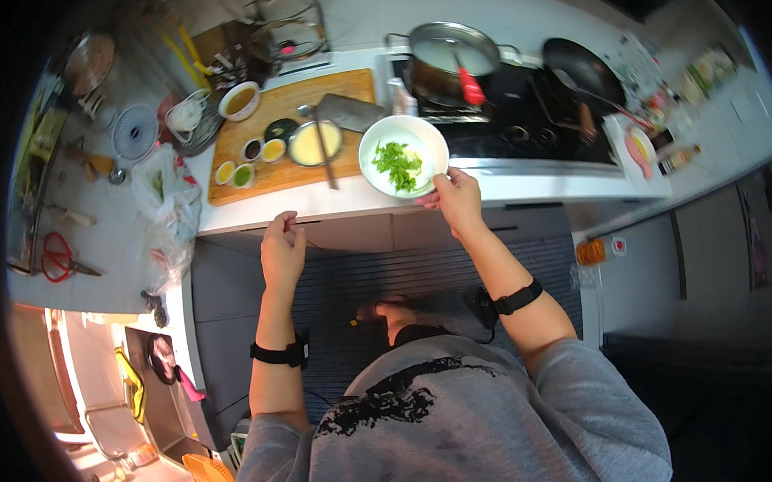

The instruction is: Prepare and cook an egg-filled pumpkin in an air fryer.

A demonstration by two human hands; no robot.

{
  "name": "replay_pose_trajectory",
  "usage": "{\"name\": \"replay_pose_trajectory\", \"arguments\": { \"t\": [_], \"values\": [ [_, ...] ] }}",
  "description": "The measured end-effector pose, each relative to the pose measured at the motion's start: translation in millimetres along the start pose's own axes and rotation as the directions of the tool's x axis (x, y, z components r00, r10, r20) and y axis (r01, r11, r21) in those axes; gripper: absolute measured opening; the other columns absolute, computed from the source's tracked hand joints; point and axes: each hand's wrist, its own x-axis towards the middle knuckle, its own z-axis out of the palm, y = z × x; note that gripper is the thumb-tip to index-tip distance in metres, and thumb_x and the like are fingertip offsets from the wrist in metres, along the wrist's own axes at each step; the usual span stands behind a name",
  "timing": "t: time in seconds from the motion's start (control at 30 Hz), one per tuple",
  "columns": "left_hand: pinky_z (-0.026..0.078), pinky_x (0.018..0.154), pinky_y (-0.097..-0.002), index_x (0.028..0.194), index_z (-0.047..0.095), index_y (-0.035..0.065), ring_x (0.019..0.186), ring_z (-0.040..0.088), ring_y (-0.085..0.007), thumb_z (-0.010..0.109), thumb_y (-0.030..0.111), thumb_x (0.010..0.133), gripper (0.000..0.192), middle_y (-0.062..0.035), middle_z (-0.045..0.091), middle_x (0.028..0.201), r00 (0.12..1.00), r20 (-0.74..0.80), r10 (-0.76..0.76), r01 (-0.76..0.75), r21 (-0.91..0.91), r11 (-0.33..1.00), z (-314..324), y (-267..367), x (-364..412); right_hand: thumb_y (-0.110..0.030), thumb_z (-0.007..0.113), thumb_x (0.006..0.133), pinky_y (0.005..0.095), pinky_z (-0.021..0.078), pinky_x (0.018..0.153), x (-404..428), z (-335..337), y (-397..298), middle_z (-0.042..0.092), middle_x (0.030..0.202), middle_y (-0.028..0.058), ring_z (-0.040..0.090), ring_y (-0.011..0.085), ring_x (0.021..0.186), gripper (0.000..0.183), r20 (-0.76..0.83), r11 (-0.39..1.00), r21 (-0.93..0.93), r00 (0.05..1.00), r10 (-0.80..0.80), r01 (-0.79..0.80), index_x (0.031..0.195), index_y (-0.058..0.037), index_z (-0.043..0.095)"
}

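My right hand (pixel 456 199) grips the rim of a white bowl (pixel 432 137), thumb on the near right edge. Chopped green leaves (pixel 396 165) lie inside it with a few pale pieces. The bowl is at the counter's front edge, between the cutting board and the stove. My left hand (pixel 283 250) hovers in front of the counter, holding nothing, thumb and fingers apart. Nearest to it is the wooden cutting board (pixel 276 187), bearing a bowl of pale yellow liquid (pixel 306 148) with chopsticks (pixel 324 151) across it. Beside that stand several small cups of sauce or seasoning, including a green one (pixel 243 176).
A cleaver (pixel 349 111) lies on the board near a bowl of brown liquid (pixel 239 101). On the stove stand a steel pot (pixel 426 80) holding a red-handled utensil (pixel 470 85) and a black wok (pixel 584 62). Red-handled scissors (pixel 57 257) and a plastic bag (pixel 167 191) lie left.
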Motion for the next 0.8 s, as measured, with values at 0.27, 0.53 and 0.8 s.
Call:
{"name": "replay_pose_trajectory", "arguments": {
  "t": [0.27,0.53,0.8],
  "values": [
    [0.046,0.084,-0.0343,0.106,0.059,0.0017,0.095,0.06,-0.0251,0.061,0.005,0.079,0.028,-0.0134,0.063,0.102,0.977,0.156,0.143,-0.123,-0.128,0.984,114,137,-53,-0.009,0.044,0.087,0.0231,0.0503,0.051,-63,-201,-29,0.065,0.08,0.0163,0.066,0.0181,0.061,0.028,-0.176,0.999,-0.028,0.984,0.01,-0.016,0.103,0.0118,0.055],
    [0.046,0.084,-0.0337,0.106,0.059,0.0037,0.095,0.059,-0.0255,0.062,0.005,0.078,0.028,-0.0132,0.062,0.1,0.909,0.298,0.29,-0.259,-0.139,0.956,267,312,-42,-0.011,0.042,0.089,0.0229,0.0501,0.051,-1,-434,-45,0.065,0.08,0.0148,0.066,0.0181,0.062,0.027,-0.459,0.999,0.039,0.888,0.01,0.008,0.103,0.0091,0.054],
    [0.047,0.082,-0.0358,0.103,0.06,0.006,0.094,0.06,-0.0293,0.063,0.006,0.074,0.029,-0.0136,0.062,0.099,0.828,0.444,0.343,-0.286,-0.192,0.939,470,459,-13,-0.009,0.044,0.09,0.0244,0.049,0.049,119,-650,-43,0.064,0.081,0.0122,0.066,0.0179,0.06,0.023,-0.643,0.992,0.116,0.758,0.106,-0.04,0.103,0.0076,0.054]
  ]
}}
